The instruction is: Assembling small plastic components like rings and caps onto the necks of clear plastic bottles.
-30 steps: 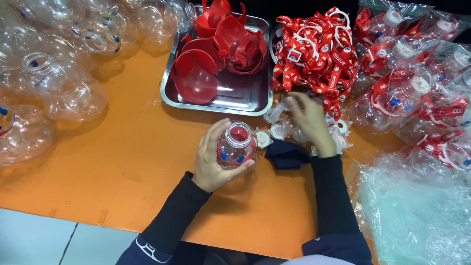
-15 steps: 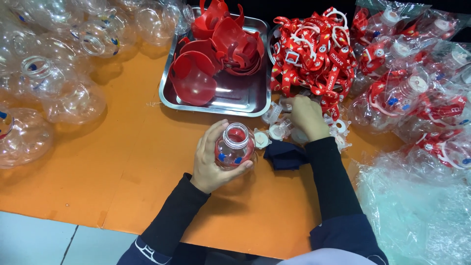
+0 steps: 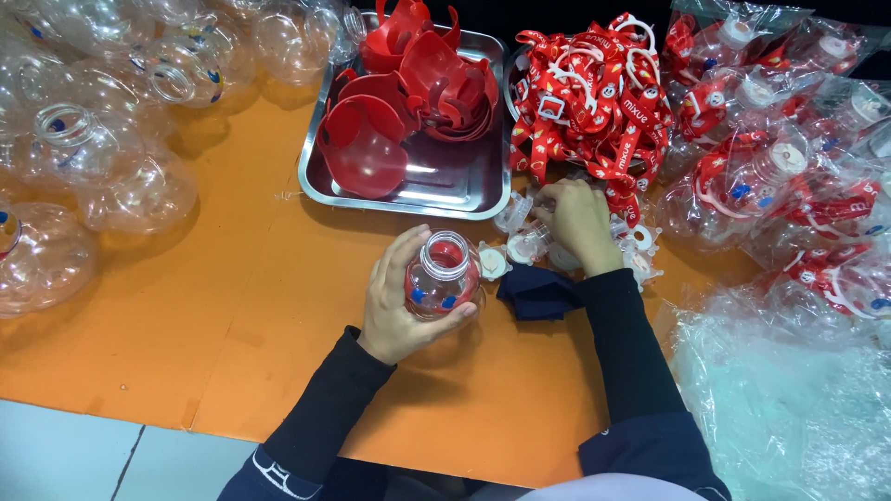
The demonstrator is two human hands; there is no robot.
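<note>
- The left hand (image 3: 399, 306) has its fingers wrapped around a small clear round bottle (image 3: 444, 276), holding it upright on the orange table (image 3: 232, 306) near the middle of the near edge; the bottle's mouth is open and uncapped, and a red part shows inside it.
- The right hand (image 3: 580, 223) lies palm down, just right of the bottle, with its fingers curled narrow into a scatter of small clear-and-white caps (image 3: 529, 243); I cannot tell whether a cap is already pinched between them.
- A dark blue cloth (image 3: 538, 292) lies on the table between the two forearms, just beside the bottle.
- Beyond the hands, towards the far edge, a steel tray (image 3: 445, 190) holds a heap of red plastic inserts (image 3: 418, 83).
- Right of the tray, a pile of red printed straps (image 3: 594, 102) with white buckles touches the caps.
- Along the left edge and far left corner lie many empty clear bottles (image 3: 111, 130), open-mouthed, with no red part, cap or strap.
- Along the right edge lie bagged bottles (image 3: 789, 158) with white caps and red straps, which look finished; loose clear plastic bags (image 3: 789, 408) fill the near right corner.
- As a judgement: the bottle in hand looks midway, with the red part in and the cap and strap not yet on. The big pile of bare bottles suggests much of the batch is left.
</note>
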